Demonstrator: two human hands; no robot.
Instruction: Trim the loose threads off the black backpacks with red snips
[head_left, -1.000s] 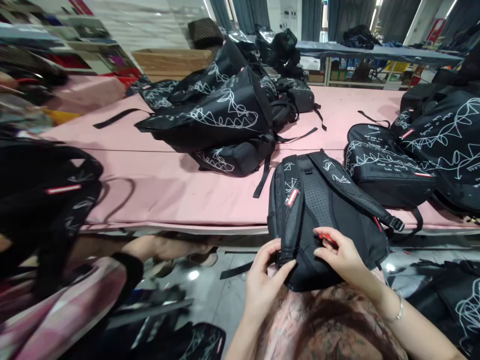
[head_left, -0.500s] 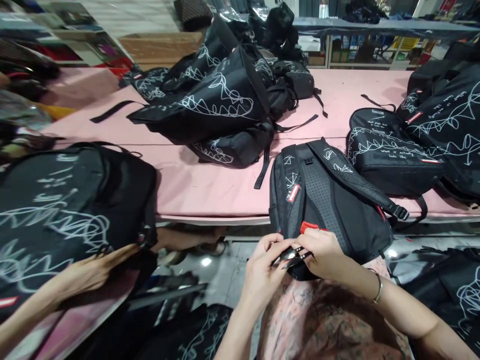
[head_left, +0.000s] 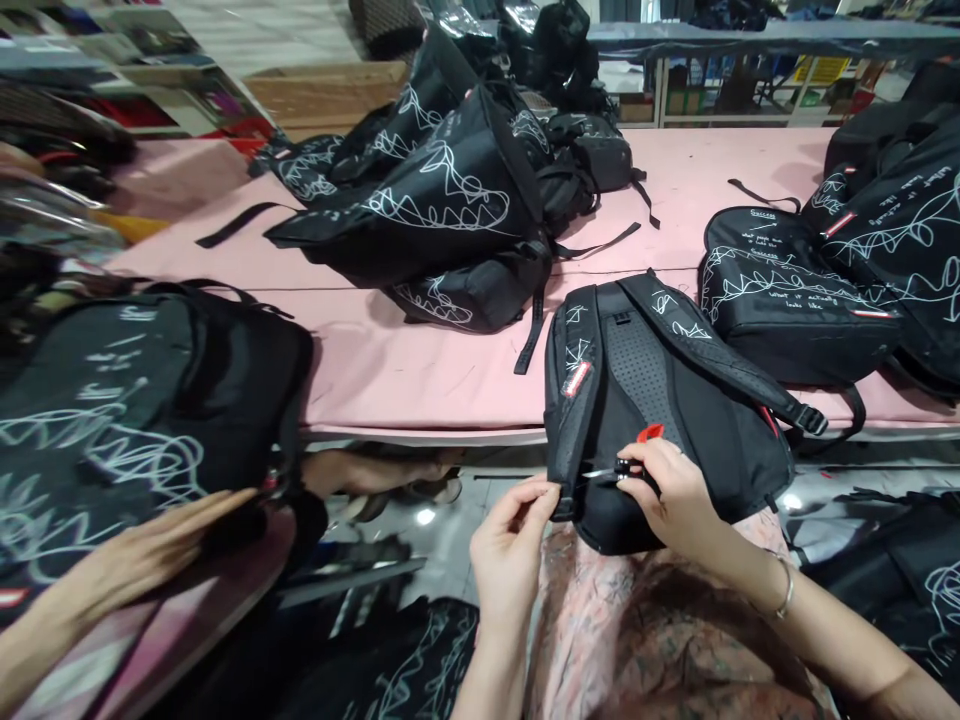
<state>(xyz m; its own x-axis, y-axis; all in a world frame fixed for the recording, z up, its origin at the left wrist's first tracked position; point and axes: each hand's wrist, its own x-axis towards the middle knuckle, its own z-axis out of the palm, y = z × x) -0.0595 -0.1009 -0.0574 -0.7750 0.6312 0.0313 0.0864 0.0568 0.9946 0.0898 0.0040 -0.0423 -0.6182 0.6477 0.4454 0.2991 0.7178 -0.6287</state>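
Observation:
A black backpack (head_left: pixel 720 450) leans against the table edge and over my lap, its padded back panel and shoulder straps facing up. My left hand (head_left: pixel 514 530) pinches the lower end of the left shoulder strap (head_left: pixel 579 400), by its buckle. In my right hand (head_left: pixel 671 490) is a pair of thread snips (head_left: pixel 621 470), dark-handled, with a thin metal blade pointing left toward the strap. A red strip (head_left: pixel 649 432) shows just above my right fingers; whether it belongs to the snips I cannot tell.
On the pink table (head_left: pixel 420 390) lies a pile of black backpacks (head_left: pixel 450 200) with white scribble prints. More printed backpacks (head_left: pixel 802 300) sit at right. At left, another person's hand (head_left: pixel 165 545) rests by a large backpack (head_left: pixel 97 400). Further bags lie below the table.
My hands have moved apart from being close together. My left hand now grips the strap end; my right hand has drawn up and right with the snips, whose blade now shows.

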